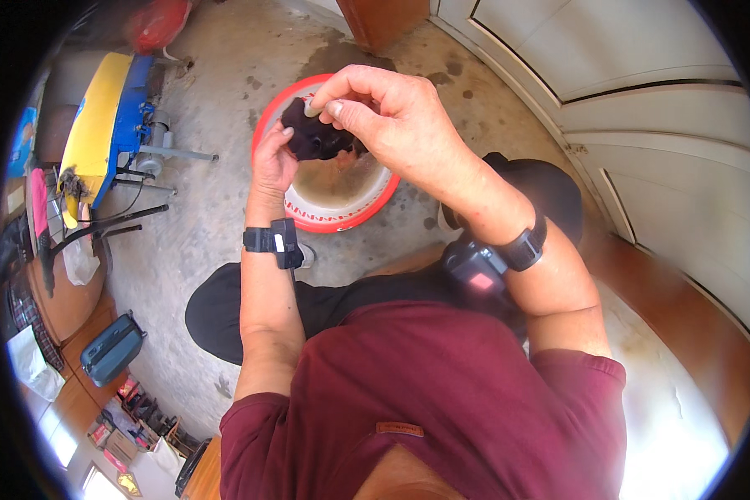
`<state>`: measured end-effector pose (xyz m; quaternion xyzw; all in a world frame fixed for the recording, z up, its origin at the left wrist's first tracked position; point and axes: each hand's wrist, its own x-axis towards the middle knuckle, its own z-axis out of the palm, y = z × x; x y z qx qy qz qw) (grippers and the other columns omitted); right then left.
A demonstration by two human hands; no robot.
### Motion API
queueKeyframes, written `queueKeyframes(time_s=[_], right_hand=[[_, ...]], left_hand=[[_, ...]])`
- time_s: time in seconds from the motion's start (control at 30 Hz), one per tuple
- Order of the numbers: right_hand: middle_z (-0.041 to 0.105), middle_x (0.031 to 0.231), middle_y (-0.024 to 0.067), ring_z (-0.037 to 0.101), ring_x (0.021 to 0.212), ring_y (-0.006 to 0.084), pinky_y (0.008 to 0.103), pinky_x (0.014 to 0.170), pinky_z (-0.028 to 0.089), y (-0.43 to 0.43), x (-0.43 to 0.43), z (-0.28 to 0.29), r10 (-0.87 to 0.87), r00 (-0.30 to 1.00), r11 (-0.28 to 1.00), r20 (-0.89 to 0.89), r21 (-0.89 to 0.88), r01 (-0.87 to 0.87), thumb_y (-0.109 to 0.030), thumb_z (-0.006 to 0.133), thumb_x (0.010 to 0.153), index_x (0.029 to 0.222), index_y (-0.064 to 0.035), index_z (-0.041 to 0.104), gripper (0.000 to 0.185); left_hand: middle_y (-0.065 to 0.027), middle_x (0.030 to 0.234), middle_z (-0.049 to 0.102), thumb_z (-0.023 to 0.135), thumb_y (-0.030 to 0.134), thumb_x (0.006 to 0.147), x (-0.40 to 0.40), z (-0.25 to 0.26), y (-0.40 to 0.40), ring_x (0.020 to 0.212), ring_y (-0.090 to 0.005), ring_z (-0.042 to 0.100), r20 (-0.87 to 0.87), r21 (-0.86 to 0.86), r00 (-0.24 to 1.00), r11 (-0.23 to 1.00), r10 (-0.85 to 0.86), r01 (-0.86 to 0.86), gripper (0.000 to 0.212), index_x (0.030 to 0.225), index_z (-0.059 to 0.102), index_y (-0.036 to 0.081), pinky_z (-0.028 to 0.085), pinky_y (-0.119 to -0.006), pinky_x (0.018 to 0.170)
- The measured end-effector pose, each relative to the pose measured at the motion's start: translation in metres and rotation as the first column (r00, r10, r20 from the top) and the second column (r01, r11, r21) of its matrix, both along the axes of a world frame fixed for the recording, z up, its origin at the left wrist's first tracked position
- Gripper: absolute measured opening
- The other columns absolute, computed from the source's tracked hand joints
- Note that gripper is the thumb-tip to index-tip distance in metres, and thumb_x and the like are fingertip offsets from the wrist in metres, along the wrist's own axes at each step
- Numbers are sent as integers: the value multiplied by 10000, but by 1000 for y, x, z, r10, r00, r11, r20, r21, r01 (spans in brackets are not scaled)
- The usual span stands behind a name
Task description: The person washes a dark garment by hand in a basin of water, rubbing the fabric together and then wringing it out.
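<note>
My left hand [274,156] grips the left side of a dark, wet-looking soft item [317,139], with the thumb on its edge. What the item is exactly I cannot tell; a pinkish patch shows below its right end. My right hand [381,115] comes in from the right, thumb and index finger close together at the item's upper edge. Those fingers hide part of it, and whether they pinch it is unclear. Both hands are above a white enamel-look basin [344,224] with a red rim and red pattern. Cloudy brownish water [331,184] lies in the basin.
The basin stands on a wet-spotted concrete floor [162,250] before my knees. To the left are a yellow and blue machine [103,119] with metal legs and a teal case [114,350]. A red object [156,25] is at upper left. White door panels [675,144] rise at right.
</note>
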<state>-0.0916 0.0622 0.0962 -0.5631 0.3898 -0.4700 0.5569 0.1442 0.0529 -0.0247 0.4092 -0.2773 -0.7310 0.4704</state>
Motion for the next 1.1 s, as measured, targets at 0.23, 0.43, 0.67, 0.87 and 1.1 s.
queueKeyframes(time_s=[0.23, 0.43, 0.67, 0.87, 1.1], right_hand=[[674, 794, 77, 655, 709, 138, 273, 682, 525, 1, 7, 7, 10, 996, 997, 89, 73, -17, -59, 533, 835, 940, -17, 652, 163], [647, 836, 42, 612, 775, 98, 240, 723, 502, -2, -3, 14, 46, 974, 975, 221, 200, -92, -39, 531, 891, 975, -2, 638, 140], [657, 867, 62, 615, 800, 111, 235, 729, 494, -9, -10, 14, -5, 944, 959, 331, 269, -90, -26, 519, 924, 1012, 5, 621, 138], [657, 861, 67, 613, 791, 105, 236, 724, 496, -13, -10, 11, -43, 940, 932, 339, 353, -85, -26, 509, 931, 1019, 5, 618, 144], [656, 858, 66, 605, 785, 98, 227, 735, 490, -17, -7, 8, -40, 952, 918, 303, 388, -85, -26, 510, 933, 1015, 7, 614, 137]], left_hand=[[-118, 1215, 557, 531, 191, 834, 40, -55, -1, 1163, -257, 520, 173, 62, 981, 993, 91, -103, 509, 1304, 442, 16, 435, -399, 951], [-197, 1158, 582, 633, 137, 807, 78, -189, 28, 1096, -318, 569, 846, 188, 531, 898, 58, -398, 486, 1252, 482, 12, 439, -429, 955], [-264, 1212, 507, 747, 155, 699, 89, -281, -13, 1160, -412, 472, 996, -71, 58, 991, 65, 111, 662, 1264, 456, -32, 373, -424, 1017], [-237, 1356, 397, 774, 167, 671, 47, -292, -15, 1270, -402, 376, 984, 176, 19, 978, -179, 113, 812, 1330, 342, -30, 344, -447, 1053], [-165, 1283, 492, 656, 293, 780, 13, -247, 44, 1221, -311, 464, 840, 511, -373, 806, -395, 298, 463, 1161, 559, 49, 358, -525, 998]])
